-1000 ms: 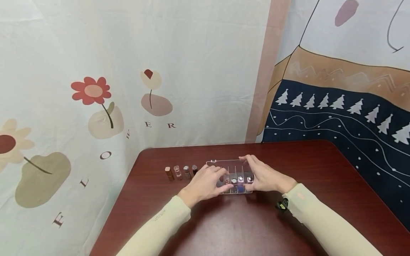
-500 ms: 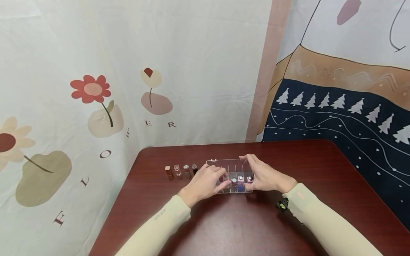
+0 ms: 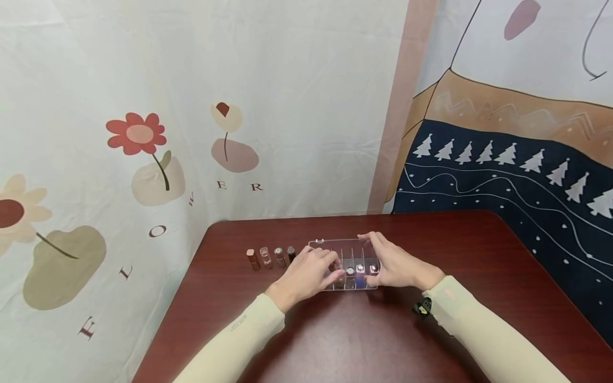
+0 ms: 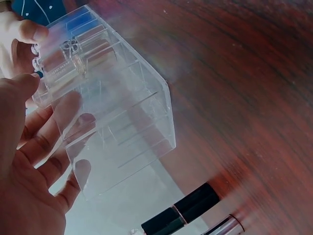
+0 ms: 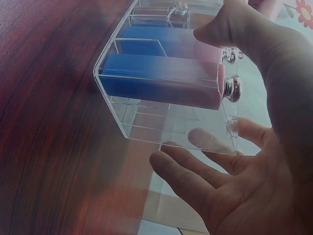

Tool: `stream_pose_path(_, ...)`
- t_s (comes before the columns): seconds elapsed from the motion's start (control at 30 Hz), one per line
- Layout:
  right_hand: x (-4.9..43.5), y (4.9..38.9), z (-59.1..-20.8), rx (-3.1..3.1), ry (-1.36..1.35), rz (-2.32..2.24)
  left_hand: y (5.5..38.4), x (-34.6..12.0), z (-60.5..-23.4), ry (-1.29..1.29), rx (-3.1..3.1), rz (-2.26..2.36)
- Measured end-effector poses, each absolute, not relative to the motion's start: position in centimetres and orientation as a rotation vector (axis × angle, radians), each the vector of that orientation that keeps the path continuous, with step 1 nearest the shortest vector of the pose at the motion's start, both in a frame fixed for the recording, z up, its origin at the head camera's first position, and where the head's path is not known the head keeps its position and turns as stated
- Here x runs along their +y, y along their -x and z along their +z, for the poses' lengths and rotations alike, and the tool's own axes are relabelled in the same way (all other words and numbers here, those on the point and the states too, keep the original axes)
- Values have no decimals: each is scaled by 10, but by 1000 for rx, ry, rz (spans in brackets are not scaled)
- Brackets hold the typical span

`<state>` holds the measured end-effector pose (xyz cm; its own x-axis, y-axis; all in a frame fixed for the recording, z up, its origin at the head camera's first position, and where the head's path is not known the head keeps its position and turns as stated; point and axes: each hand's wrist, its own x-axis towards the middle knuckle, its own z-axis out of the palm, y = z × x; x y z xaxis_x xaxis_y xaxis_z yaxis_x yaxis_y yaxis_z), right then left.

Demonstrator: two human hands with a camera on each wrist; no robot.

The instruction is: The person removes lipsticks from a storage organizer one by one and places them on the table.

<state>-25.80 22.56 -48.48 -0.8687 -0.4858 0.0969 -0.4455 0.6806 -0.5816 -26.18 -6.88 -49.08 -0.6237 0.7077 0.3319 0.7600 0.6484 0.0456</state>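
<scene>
Presently we see both hands of the person around one clear plastic box with compartments [image 3: 351, 243], which stands on the dark reddish-brown wooden table [image 3: 373, 340], a little toward its far side. The left hand [image 3: 308, 271] comes from the near left, its back turned upward and its wrist slightly bent. Its thumb and forefinger are pinching the upper end of a transparent tube [image 4: 61, 85], which sits in a compartment near the middle of the box; how firmly, we cannot tell. The other fingers of this hand are loosely bent, and we see some fingertips through the plastic.

The right hand [image 3: 395, 260] reaches from the near right and grips the right end of the box. Its thumb bends over the near side, while its fingers are spread behind the far side. Just beside this thumb, in the right compartments, we find two blue-to-pink tubes with silvery knobs [image 5: 161, 78].

Both forearms, in pale yellow-green sleeves [image 3: 239, 335], are stretched forward and come closer together toward the box. Under the right cuff we notice a black strap with a yellow part [image 3: 422, 307].

On the left of the box, four small upright cosmetic tubes [image 3: 265, 257] form a row; the black one is just beside the left hand.
</scene>
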Motion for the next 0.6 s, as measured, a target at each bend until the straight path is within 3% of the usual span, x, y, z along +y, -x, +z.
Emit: stream_pose_path(0.6, 227, 258, -488, 2847, 824, -944, 257, -73, -480, 1141, -2480, -337)
